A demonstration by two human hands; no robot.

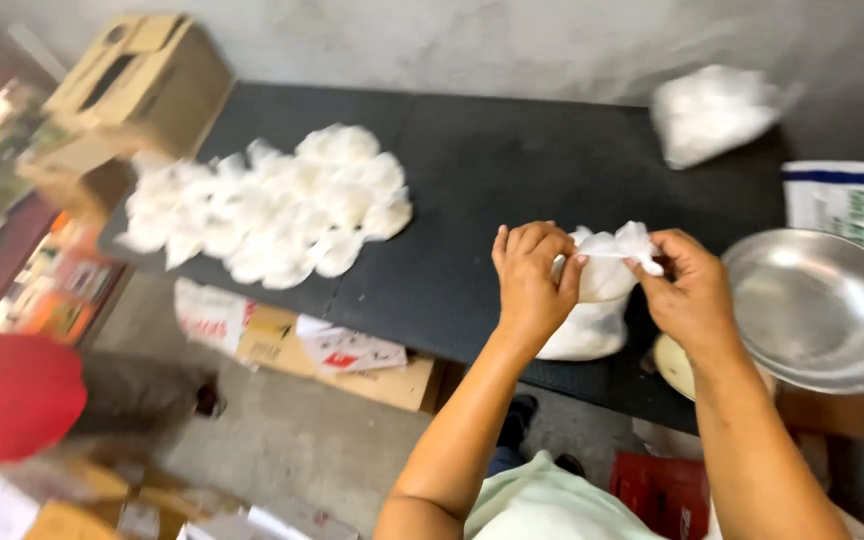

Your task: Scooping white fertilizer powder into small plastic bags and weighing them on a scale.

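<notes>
Both hands raised close together — left hand (532, 275) and right hand (690, 290) pinching.

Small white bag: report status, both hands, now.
Left hand and right hand pinching small white bag top, on black table. Metal bowl beside right hand. Nothing between.

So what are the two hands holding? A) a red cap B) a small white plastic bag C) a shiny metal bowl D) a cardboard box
B: the left hand and the right hand both pinch the top of a small white plastic bag over the black table, while the metal bowl sits untouched to the right.
</notes>
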